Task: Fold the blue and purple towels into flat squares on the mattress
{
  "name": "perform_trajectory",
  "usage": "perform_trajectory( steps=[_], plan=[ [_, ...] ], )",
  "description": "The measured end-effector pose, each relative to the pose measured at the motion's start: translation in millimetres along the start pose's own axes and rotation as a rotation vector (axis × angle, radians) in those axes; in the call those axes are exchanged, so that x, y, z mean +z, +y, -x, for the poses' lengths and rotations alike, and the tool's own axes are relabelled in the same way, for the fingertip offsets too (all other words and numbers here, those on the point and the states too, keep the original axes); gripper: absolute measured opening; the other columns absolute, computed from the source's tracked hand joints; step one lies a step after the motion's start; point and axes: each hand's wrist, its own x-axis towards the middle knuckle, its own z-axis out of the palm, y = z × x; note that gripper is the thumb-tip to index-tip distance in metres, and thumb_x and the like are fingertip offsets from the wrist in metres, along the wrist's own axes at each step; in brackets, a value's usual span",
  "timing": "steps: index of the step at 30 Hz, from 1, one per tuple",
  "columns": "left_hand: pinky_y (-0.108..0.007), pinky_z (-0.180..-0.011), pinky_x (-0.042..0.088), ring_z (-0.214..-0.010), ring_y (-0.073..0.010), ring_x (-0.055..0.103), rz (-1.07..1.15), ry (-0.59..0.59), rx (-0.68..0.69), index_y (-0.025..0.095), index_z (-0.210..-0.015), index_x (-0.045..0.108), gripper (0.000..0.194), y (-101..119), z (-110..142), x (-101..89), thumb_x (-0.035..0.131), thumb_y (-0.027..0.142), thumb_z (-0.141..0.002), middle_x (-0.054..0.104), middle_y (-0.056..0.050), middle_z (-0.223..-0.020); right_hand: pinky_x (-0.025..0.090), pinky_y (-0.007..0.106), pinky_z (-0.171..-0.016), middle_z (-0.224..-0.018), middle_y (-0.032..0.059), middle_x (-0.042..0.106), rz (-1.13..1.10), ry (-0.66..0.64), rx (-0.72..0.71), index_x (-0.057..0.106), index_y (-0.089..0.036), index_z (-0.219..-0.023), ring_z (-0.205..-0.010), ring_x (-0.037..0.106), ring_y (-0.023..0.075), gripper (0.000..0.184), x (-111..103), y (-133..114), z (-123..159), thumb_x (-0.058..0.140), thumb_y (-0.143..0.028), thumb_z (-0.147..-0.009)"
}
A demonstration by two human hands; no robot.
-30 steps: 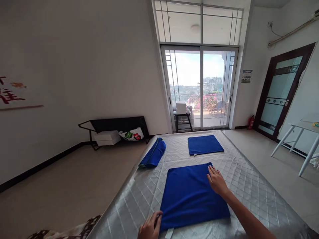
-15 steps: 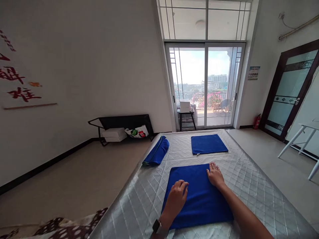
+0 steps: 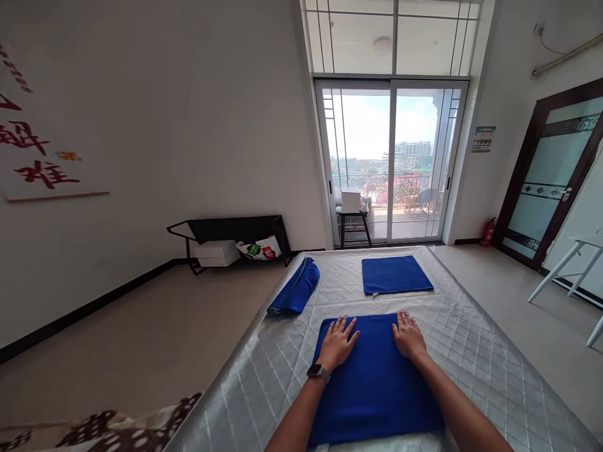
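Observation:
A blue cloth (image 3: 374, 383) lies spread on the silver quilted mattress (image 3: 264, 370) in front of me. My left hand (image 3: 337, 342) rests flat near its far left corner, fingers spread, a watch on the wrist. At the far right corner my right hand (image 3: 409, 334) lies palm down with its fingers stretched out. Neither hand grips anything. Beyond them, a second blue cloth (image 3: 396, 274) lies flat with a small white tag at its near edge. A rolled or folded blue cloth (image 3: 295, 287) sits by the mattress's left edge.
A brown and white patterned blanket (image 3: 117, 433) shows at the bottom left. Past the mattress, a black frame (image 3: 235, 230) with white boxes (image 3: 214, 252) stands against the wall. A black stool (image 3: 354, 227) is near the sliding glass door. A white table (image 3: 586, 240) stands at the right.
My left hand has lifted from the cloth's near left corner and moved forward to lie on its far left part. The right hand stays at the far right corner. The near cloth looks smoother.

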Motion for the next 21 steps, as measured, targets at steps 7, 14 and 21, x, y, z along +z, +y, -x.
perform_trajectory(
  steps=[7,14,21],
  plan=[
    [-0.047,-0.12,0.023,-0.148,-0.0277,0.027,-0.021,-0.05,-0.104,0.02,-0.152,0.036,0.062,-55,-3,-8.8,0.027,0.053,-0.099,0.033,-0.01,-0.16,0.015,0.039,-0.12,-0.16,0.0138,0.025,0.016,-0.005,-0.009,0.027,-0.004,-0.153,-0.15,0.018,0.0211,0.063,0,0,-1,0.024,-0.035,-0.099],
    [-0.051,-0.121,0.018,-0.149,-0.0296,0.025,-0.049,-0.029,-0.136,0.018,-0.151,0.037,0.06,-54,-3,-6.9,0.031,0.046,-0.099,0.034,-0.011,-0.159,0.015,0.038,-0.121,-0.161,0.0132,0.025,0.026,-0.008,-0.006,0.026,-0.004,-0.154,-0.15,0.017,0.0206,0.063,0,0,-3,0.022,-0.035,-0.099],
    [-0.051,-0.12,0.024,-0.147,-0.0305,0.028,-0.003,0.125,0.014,0.014,-0.149,0.04,0.061,30,-23,-6.3,0.025,0.046,-0.101,0.04,-0.014,-0.156,0.016,0.037,-0.12,-0.16,0.0164,0.028,0.015,0.001,-0.005,0.027,-0.002,-0.153,-0.15,0.018,0.0212,0.063,2,0,-3,0.025,-0.035,-0.099]
  ],
)
